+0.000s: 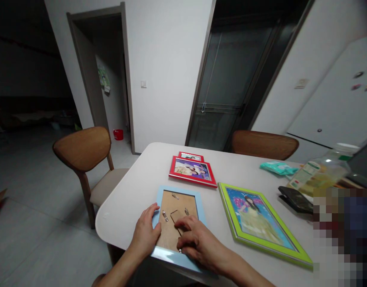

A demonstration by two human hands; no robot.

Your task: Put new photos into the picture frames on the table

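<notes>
Light-blue picture frame (pixel 177 259) lies back side up on counter (pixel 126 207), near its front edge; we see brown backing board (pixel 168 235) with metal clips (pixel 165 216) inside it. Our left hand (pixel 146 230) rests at frame's left edge, fingers (pixel 150 210) loosely spread. Our right hand (pixel 199 242) bends over lower right of board, its fingers beside lowest clip; whether they grasp it, we cannot tell. Just right, green picture frame (pixel 258 217), face up. Beyond, two red picture frames (pixel 191 170). Farther right, turquoise pack (pixel 277 168), plastic bottle (pixel 325 169).
</notes>
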